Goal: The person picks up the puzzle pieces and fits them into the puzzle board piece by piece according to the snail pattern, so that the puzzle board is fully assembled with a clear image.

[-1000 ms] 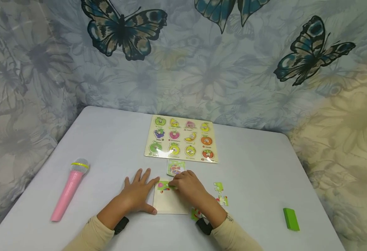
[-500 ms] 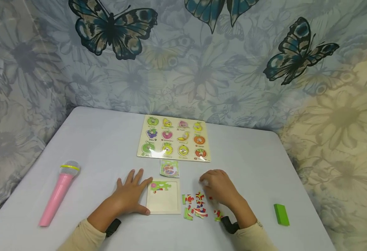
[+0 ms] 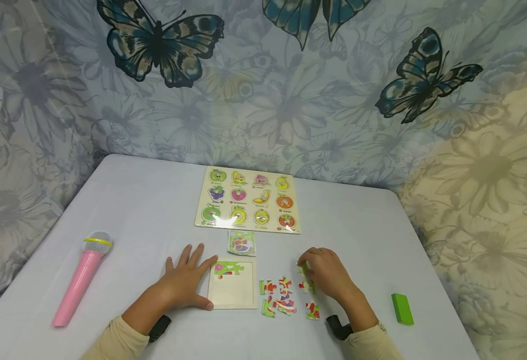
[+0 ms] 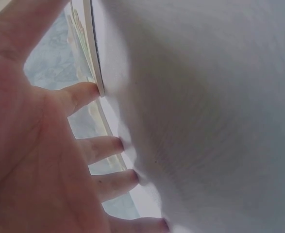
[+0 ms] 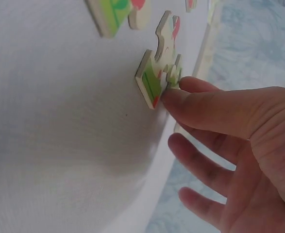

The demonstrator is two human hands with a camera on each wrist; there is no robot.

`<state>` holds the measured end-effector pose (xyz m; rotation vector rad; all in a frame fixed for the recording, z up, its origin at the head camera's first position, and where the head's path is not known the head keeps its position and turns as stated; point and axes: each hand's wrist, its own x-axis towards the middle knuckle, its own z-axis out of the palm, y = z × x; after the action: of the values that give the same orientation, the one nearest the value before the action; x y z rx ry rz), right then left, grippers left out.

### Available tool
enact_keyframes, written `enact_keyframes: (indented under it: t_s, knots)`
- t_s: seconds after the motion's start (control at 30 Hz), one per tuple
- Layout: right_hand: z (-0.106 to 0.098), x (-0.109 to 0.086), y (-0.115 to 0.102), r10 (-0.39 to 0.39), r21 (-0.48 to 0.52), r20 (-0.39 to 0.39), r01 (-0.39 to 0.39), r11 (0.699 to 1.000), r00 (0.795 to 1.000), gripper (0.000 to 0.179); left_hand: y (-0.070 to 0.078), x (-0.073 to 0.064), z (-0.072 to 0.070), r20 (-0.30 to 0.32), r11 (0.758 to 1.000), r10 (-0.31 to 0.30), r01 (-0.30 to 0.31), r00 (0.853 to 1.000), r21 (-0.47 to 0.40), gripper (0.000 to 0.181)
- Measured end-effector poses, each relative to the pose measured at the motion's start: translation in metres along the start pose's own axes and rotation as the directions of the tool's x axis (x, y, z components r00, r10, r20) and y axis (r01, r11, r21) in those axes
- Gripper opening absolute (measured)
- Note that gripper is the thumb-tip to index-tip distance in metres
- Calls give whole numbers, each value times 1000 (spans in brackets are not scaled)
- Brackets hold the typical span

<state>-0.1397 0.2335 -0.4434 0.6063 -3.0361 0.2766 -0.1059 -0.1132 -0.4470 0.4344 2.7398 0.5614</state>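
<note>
My left hand [image 3: 183, 281] lies with fingers spread at the left side of a square wooden puzzle tray [image 3: 232, 306], its thumb and index finger at the edge. A joined strip of green puzzle pieces [image 3: 229, 268] sits in the tray's upper left. To the right of the tray, my right hand [image 3: 328, 272] pinches a small green puzzle piece [image 5: 174, 74] between thumb and index finger, its other fingers loosely bent. Another green and red piece [image 5: 149, 80] lies right by the thumb. Several loose red and green pieces [image 3: 286, 303] lie between tray and right hand.
A small picture card [image 3: 241, 243] lies behind the tray, and a fruit board [image 3: 247, 200] lies behind that. A pink toy microphone [image 3: 80, 280] is at the left, a green block [image 3: 402, 309] at the right. A patterned wall [image 3: 290, 100] rises behind the table.
My right hand has left the tray and moved right to the loose pieces, where it now pinches one. The joined strip stays in the tray. The left hand keeps its place at the tray's edge.
</note>
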Motion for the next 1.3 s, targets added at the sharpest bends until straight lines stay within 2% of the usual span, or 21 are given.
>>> enact_keyframes:
  t_s: [0.2, 0.33, 0.47, 0.63, 0.77, 1.1, 1.3]
  knots:
    - [0, -1, -1, 9, -18, -6, -9, 1000, 1000, 23, -2, 2, 1, 0, 1000, 18, -18, 1000, -11, 109]
    - [-2, 3, -12, 4, -7, -10, -4, 1000, 1000, 21, -1, 3, 1, 9, 1000, 25, -25, 1000, -11, 108]
    - [-2, 13, -35, -89, 16, -19, 89, 996, 996, 19, -2, 3, 2, 16, 1000, 20, -20, 1000, -7, 108]
    - [5, 26, -64, -238, 19, -25, 239, 971, 971, 18, -2, 2, 3, 18, 1000, 19, -19, 1000, -3, 107]
    - [11, 35, -80, -295, 7, -25, 295, 956, 955, 18, -2, 2, 3, 17, 1000, 14, -14, 1000, 8, 107]
    - [23, 44, -93, -347, -52, -26, 345, 937, 938, 16, -5, 2, 2, 3, 1000, 6, -6, 1000, 12, 107]
    - [24, 44, -95, -332, -49, -30, 331, 942, 943, 16, -3, 2, 0, 2, 1000, -2, 2, 1000, 3, 106]
